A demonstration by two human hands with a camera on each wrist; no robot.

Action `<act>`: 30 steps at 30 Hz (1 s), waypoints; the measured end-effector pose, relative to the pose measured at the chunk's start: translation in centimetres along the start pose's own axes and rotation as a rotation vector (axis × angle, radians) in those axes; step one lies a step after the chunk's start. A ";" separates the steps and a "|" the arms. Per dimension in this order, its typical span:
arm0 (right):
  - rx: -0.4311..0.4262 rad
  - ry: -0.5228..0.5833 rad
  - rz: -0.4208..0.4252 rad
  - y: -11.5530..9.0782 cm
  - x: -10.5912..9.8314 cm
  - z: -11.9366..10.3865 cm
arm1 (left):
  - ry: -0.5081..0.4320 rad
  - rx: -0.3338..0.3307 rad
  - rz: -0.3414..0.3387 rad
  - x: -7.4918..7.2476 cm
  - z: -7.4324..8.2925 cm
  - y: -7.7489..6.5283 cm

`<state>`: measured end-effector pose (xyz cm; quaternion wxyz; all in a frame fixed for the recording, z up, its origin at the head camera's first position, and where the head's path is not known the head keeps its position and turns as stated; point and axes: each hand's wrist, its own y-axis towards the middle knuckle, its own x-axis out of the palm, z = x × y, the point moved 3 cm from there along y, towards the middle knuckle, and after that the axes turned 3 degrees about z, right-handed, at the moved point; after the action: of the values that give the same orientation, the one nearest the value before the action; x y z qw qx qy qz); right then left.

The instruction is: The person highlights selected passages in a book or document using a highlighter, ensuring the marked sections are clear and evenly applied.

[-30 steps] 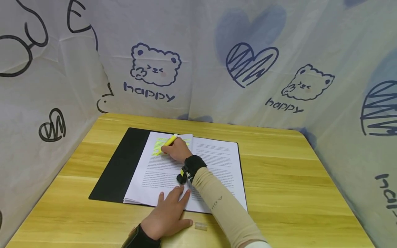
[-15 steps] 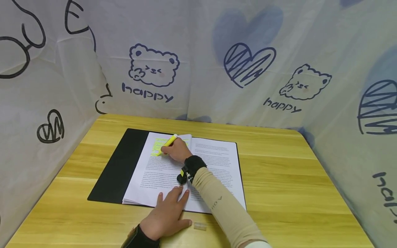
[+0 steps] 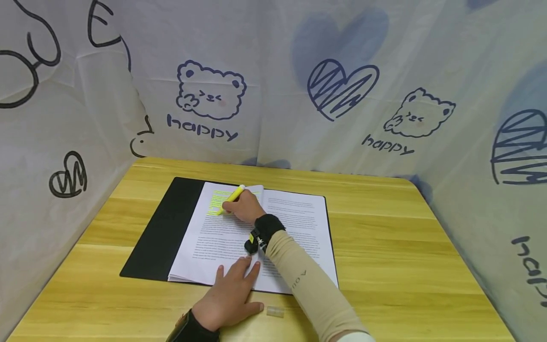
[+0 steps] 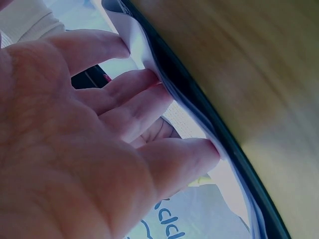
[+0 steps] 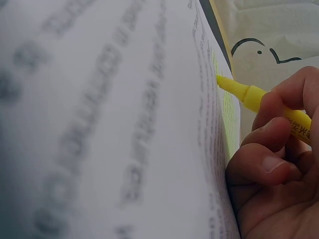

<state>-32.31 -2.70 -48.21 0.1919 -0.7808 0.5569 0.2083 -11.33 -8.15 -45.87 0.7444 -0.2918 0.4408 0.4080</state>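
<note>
My right hand (image 3: 245, 207) pinches a yellow highlighter (image 3: 232, 195), its tip on the upper left page of printed sheets (image 3: 222, 242). Yellow bands (image 3: 217, 201) cover several lines at the top of that page. In the right wrist view the highlighter (image 5: 256, 98) sits between thumb and fingers, the nib right at the text. My left hand (image 3: 231, 297) lies with its fingers spread on the lower edge of the sheets. The left wrist view shows those fingertips (image 4: 207, 149) on the paper's edge. Beneath the sheets is a black folder (image 3: 164, 232), opened flat.
A small translucent piece (image 3: 275, 311) lies on the wooden table (image 3: 397, 256) beside the left thumb. A white cloth (image 3: 282, 28) with bear and heart drawings hangs behind and along the sides. The right forearm's beige sleeve (image 3: 307, 280) crosses the right page.
The head view has shifted slightly, so the scene sits a little further left. The highlighter tip has moved slightly right relative to the page; the left hand stays on the paper's lower edge.
</note>
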 end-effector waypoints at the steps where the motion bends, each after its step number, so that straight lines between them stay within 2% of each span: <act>1: 0.002 0.000 -0.001 0.0 0.0 0.0 | -0.003 -0.002 -0.004 0.0 0.0 0.0; 30: -0.031 0.000 -0.019 -0.1 -0.6 0.2 | -0.001 -0.005 -0.015 0.2 -0.2 0.1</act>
<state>-32.45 -2.11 -48.05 0.1816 -0.7891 0.5460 0.2151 -11.46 -8.18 -46.10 0.7471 -0.2966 0.4371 0.4035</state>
